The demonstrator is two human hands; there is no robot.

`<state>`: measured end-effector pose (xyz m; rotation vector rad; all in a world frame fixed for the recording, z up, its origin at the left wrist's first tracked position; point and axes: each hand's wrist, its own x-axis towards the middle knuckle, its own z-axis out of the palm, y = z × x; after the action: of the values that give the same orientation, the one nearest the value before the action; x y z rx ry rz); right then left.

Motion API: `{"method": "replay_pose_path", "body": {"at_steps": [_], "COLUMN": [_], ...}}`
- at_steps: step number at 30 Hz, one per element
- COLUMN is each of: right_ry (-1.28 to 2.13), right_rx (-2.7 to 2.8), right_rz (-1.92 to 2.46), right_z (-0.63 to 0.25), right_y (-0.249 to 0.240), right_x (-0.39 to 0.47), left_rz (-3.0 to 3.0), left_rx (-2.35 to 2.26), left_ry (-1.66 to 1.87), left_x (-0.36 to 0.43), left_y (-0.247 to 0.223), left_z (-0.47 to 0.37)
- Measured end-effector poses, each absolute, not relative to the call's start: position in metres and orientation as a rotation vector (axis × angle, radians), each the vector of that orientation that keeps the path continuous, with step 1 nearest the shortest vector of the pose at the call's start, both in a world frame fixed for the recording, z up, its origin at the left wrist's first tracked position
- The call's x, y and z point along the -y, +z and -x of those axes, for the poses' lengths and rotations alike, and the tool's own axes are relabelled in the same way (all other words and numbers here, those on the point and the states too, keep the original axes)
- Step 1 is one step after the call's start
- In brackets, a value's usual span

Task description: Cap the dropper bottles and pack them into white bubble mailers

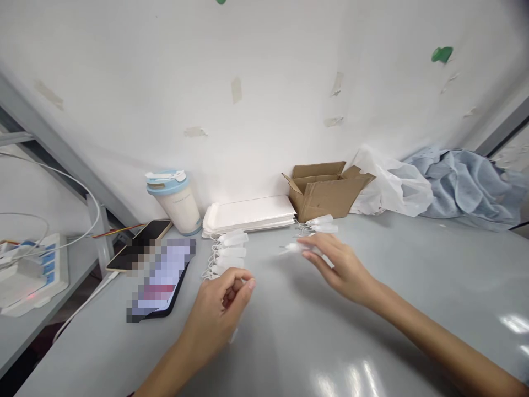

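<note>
My right hand [334, 264] pinches a small translucent bottle [294, 248] with a thin needle-like tip pointing left, just above the table. My left hand [221, 309] is closed, thumb against curled fingers; what it holds, if anything, is hidden. A bit of translucent plastic [234, 335] shows below that hand, and I cannot tell whether it is held or lies on the table. Beyond my left hand lies a column of similar bottles [232, 252] with looped cap strings, partly covered by the hand. Similar bottles [321, 220] lie behind my right hand.
A stack of white flat packages [252, 214] and an open cardboard box [326, 198] stand along the wall. Leftward are a lidded cup [179, 207] and two phones, one lit [165, 281]. A plastic bag [390, 182], blue cloth [471, 184] and power strip [37, 275] flank the table.
</note>
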<state>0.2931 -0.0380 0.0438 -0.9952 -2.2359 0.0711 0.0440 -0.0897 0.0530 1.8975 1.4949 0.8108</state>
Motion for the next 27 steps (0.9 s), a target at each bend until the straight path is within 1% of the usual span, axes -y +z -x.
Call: {"method": "replay_pose_path", "body": {"at_steps": [4,8,12,17,27], "right_ry": [0.510,0.766,0.865,0.933,1.106], "right_rx": [2.137,2.183,2.181,2.128,2.039], "right_rz": [1.001,1.009,1.013,1.051,1.063], "right_z": [-0.275,-0.268,-0.269,-0.274,-0.277], "right_y": [0.054,0.057,0.049,0.042,0.046], "right_x": [0.059,0.059,0.058,0.062,0.066], "left_rz": [-1.865,-1.994,-2.158,-2.120,-1.775], "left_rx": [-1.415,-1.410,-1.354,-1.323,-1.327], "left_ry": [0.769,0.742,0.714,0.639,0.688], "left_x": [0.093,0.095,0.095,0.096,0.094], "left_y": [0.053,0.050,0.047,0.046,0.051], "left_z": [-0.048,-0.049,-0.050,-0.052,-0.060]}}
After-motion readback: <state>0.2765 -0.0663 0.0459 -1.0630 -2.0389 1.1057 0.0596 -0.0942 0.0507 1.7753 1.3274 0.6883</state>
